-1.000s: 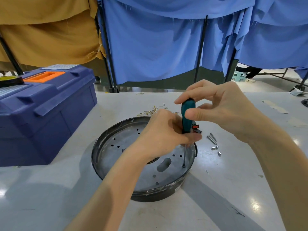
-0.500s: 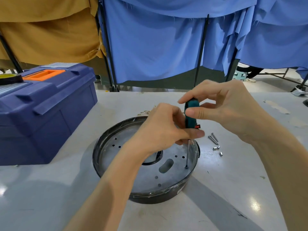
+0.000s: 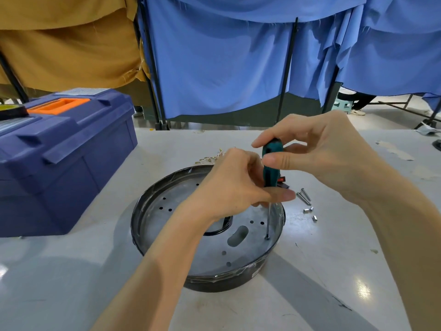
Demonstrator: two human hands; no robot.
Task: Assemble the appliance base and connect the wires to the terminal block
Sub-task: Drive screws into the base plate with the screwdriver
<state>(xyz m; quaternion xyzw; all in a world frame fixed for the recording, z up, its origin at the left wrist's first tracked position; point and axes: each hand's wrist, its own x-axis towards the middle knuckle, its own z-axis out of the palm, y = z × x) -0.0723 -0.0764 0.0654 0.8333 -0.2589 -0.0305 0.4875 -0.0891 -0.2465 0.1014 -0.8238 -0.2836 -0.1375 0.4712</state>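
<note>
A round black appliance base [image 3: 238, 280] with a perforated grey metal plate [image 3: 167, 211] inside sits on the table in front of me. A teal-handled screwdriver [image 3: 270, 163] stands upright, its thin shaft reaching down to a screw [image 3: 266, 237] near the plate's right rim. My right hand [image 3: 329, 158] pinches the top of the handle between thumb and fingers. My left hand [image 3: 233, 187] curls around the lower handle and upper shaft, steadying it. A small red switch [image 3: 281, 179] peeks out behind the handle.
A blue toolbox [image 3: 62, 161] with an orange handle stands at the left. Several loose screws and metal spacers [image 3: 306, 204] lie on the table right of the base. Small brass bits [image 3: 210, 158] lie behind it. Blue and mustard curtains hang beyond the far table edge.
The screwdriver stays on the same screw near the right rim. My right fingers have shifted slightly round the handle top; my left hand keeps its hold.
</note>
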